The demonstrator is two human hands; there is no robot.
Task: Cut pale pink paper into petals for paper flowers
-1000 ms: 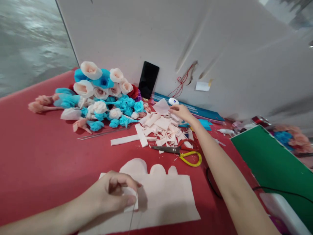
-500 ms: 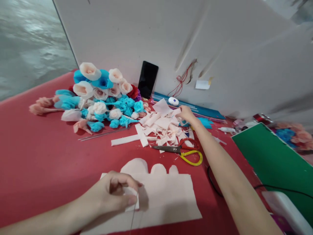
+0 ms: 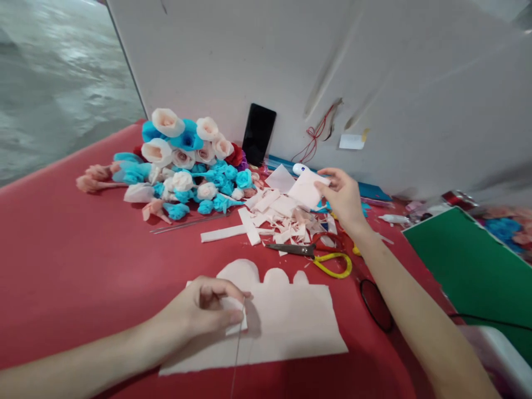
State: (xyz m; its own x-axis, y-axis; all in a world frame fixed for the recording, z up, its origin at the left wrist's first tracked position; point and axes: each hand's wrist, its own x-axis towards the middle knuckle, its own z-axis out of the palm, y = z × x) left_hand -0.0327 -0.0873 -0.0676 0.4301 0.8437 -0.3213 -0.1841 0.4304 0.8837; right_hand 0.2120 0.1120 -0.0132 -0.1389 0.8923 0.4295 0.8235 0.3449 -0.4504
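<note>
My left hand is closed in a pinch on a small white paper piece and a thin wire that hangs down from the fingertips. Beneath it lies a large pale pink paper sheet, with rounded paper petals along its far edge. Over the scrap pile, my right hand grips a pale pink paper square between thumb and fingers. Pale paper scraps are heaped below it. Scissors with red and yellow handles rest just in front of the heap.
Crepe paper flowers in white, blue and peach are piled at the back left. A black phone leans against the wall. To the right are a green board, a black cable loop and a white glue tube.
My right hand has lifted the paper square off the scrap heap and drawn it slightly toward me. My left hand keeps its pinch. The whole view has shifted a little.
</note>
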